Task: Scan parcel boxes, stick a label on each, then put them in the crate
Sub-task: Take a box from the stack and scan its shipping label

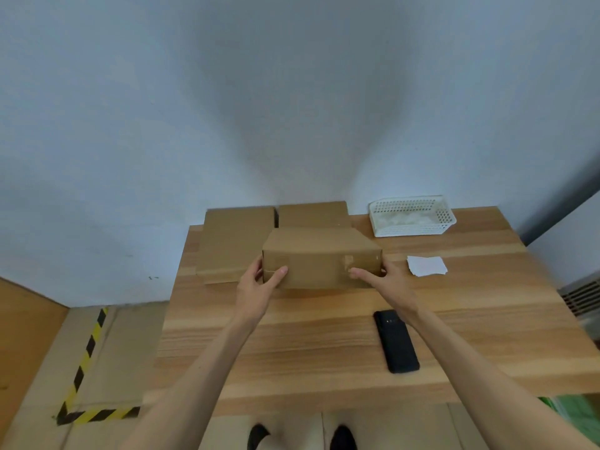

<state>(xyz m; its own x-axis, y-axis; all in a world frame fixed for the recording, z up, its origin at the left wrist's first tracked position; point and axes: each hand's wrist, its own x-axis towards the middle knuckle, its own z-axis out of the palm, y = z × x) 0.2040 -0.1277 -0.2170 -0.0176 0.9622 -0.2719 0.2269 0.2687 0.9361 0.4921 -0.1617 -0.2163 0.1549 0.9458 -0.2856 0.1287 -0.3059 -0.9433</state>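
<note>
Nearest you, the black phone (396, 342) lies untouched on the wooden table (292, 352). Beyond it, your left hand (256, 284) and right hand (386, 280) clamp the ends of one parcel box (319, 259), thumbs curled onto its front face. No label shows on it; the white labels (427, 265) wait beside. Farther back, two boxes (233, 241) remain, and the white crate (412, 216) holds no box.
</note>
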